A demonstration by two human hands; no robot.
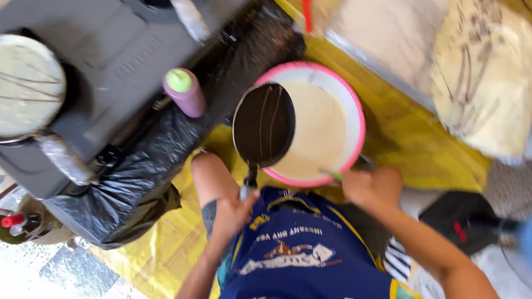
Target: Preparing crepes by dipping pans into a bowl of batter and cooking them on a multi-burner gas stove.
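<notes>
we look straight down from the head, close above the basin (343,112), stove (121,54) at ten o'clock.

floor: yellow sheet (398,130) | patterned tiles (72,275) lower left | light: bright daylight

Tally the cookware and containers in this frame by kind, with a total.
Small dark pans: 2, one held over the bowl, one with batter on the stove
Pink-rimmed batter bowl: 1
Squeeze bottle, green cap: 1
Tray of cooked crepes: 1
Total: 5
</notes>
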